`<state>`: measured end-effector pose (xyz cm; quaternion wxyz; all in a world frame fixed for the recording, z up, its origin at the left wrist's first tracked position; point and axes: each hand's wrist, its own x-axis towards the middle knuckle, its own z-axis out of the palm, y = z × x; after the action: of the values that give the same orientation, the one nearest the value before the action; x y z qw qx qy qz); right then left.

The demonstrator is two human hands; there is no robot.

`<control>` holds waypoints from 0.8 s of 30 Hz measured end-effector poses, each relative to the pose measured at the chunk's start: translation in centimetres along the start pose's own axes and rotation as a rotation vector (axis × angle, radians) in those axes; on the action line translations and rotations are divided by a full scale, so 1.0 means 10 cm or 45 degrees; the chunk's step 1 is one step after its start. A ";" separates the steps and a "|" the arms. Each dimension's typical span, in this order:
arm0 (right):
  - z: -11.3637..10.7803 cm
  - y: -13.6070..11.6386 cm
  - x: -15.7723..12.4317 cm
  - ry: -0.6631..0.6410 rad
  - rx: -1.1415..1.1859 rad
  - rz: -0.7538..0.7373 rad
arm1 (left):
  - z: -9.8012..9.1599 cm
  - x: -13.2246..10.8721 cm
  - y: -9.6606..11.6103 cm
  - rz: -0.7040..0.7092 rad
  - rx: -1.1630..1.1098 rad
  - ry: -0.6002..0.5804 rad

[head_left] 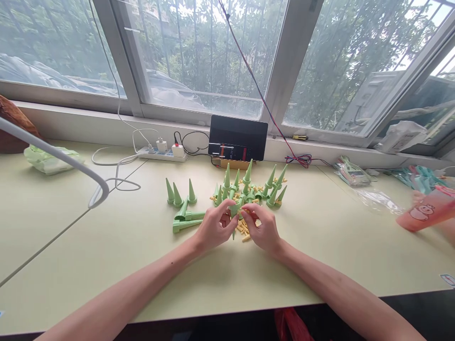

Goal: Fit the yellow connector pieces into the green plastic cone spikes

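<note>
My left hand (217,224) is closed around a green plastic plant-watering spike (234,209), its wide collar up and its point down. Close beside it, my right hand (261,227) pinches a small yellow plastic valve piece (243,211) at the collar; whether it is inserted cannot be made out. Loose yellow valve pieces (243,229) lie in a pile under and between my hands. Several green spikes stand point up behind, some fitted with yellow pieces, such as the spike (280,195) at right. Other spikes (188,224) lie on their sides left of my left hand.
A tablet (238,137) leans by the window sill, with a power strip (161,154) and cables to its left. A white tube (53,149) curves over the table at left. At right are plastic bags (351,171) and a pink tumbler (426,210) near another person's hand.
</note>
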<state>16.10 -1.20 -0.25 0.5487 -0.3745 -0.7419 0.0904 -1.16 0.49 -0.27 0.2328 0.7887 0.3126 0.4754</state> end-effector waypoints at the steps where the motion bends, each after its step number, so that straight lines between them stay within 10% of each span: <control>1: 0.00 0.00 0.00 -0.005 0.006 0.004 | 0.00 0.00 0.00 0.007 0.009 -0.003; 24: -0.02 -0.05 -0.01 0.067 0.058 0.081 | 0.01 0.00 0.04 0.043 0.064 -0.013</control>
<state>16.02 -1.68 0.00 0.5732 -0.3876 -0.7128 0.1149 -0.96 0.17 -0.03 0.2063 0.8019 0.3099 0.4673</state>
